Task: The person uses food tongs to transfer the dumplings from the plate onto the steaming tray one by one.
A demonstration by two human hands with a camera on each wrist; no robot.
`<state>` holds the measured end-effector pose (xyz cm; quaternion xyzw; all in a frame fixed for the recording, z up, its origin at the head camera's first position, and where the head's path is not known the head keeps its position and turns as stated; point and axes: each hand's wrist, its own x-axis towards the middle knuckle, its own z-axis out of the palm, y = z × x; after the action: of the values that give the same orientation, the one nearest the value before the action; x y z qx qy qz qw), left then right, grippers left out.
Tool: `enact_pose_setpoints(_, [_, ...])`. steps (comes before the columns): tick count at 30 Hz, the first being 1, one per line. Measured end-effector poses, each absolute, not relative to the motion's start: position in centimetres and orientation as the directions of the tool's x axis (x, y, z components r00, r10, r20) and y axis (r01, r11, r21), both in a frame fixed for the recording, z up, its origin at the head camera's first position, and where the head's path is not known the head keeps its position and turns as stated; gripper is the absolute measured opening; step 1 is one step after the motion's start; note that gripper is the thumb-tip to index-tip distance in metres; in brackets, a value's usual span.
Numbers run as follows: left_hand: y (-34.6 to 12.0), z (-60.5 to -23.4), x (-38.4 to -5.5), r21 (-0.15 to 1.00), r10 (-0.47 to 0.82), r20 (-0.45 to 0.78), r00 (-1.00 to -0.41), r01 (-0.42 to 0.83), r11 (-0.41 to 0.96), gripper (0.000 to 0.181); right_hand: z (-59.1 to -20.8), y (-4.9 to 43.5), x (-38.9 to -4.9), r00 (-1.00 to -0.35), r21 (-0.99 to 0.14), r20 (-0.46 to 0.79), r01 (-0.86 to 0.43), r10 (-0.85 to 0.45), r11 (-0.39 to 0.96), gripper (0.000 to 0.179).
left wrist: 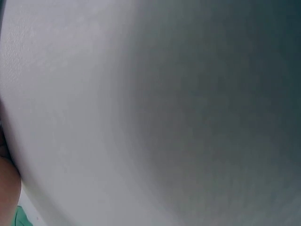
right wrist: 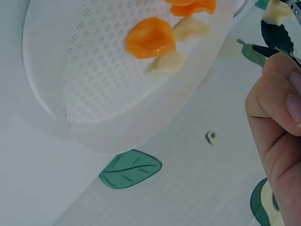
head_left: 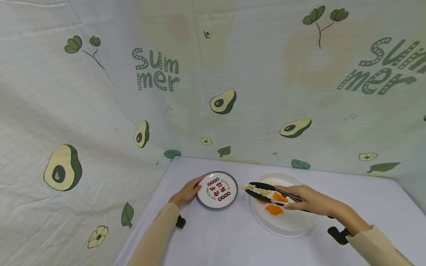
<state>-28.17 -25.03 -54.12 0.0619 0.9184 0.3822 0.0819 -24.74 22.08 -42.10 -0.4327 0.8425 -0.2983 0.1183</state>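
Note:
My right hand [head_left: 301, 200] grips black tongs [head_left: 264, 192] over the left edge of a white perforated tray [head_left: 289, 223]. The tong tips pinch a pale dumpling-like piece [head_left: 247, 186] between tray and plate. Orange pieces [head_left: 274, 209] and pale pieces [head_left: 264, 191] lie in the tray. My left hand [head_left: 192, 189] rests with fairly straight fingers on the left rim of a small round plate [head_left: 217, 190] with red and black print. The right wrist view shows the tray [right wrist: 84, 94], an orange piece [right wrist: 150, 37], pale pieces [right wrist: 165, 64], the tongs [right wrist: 277, 36] and my fingers [right wrist: 277, 117]. The left wrist view is a blurred pale surface.
The white table [head_left: 216, 236] sits in a corner of avocado-print cloth walls [head_left: 223, 101], close behind and to the left. Bare tabletop lies in front of the plate and tray. A black strap [head_left: 337, 235] is on my right wrist.

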Motion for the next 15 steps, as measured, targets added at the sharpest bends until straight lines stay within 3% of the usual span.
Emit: enact_pose_setpoints(15, [-25.2, -54.1, -28.1, 0.701, 0.211, -0.074, -0.975, 0.100, 0.706, 0.051, -43.3, 26.7, -23.9, -0.657, -0.602, 0.093, -0.636, -0.748, 0.483, 0.059])
